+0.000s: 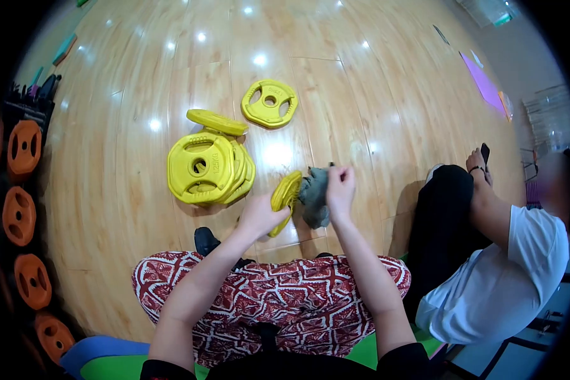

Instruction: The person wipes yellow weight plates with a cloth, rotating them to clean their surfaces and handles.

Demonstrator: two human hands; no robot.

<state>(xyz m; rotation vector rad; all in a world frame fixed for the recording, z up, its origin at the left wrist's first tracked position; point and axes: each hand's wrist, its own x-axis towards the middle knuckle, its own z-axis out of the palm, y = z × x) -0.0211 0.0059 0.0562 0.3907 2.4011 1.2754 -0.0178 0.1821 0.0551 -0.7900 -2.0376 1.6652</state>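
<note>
My left hand (258, 216) grips a yellow weight plate (285, 197), held on edge above my knees. My right hand (339, 187) presses a grey cloth (315, 195) against the plate's right face. On the wooden floor to the left leans a stack of yellow weight plates (204, 169), with one more yellow plate (216, 121) resting on top of it. A single yellow plate (270, 103) lies flat farther away.
Orange weight plates (20, 212) hang on a rack along the left edge. Another person in a white shirt (512, 278) and black trousers sits at my right, holding a phone (484, 154). A purple mat (484, 83) lies far right.
</note>
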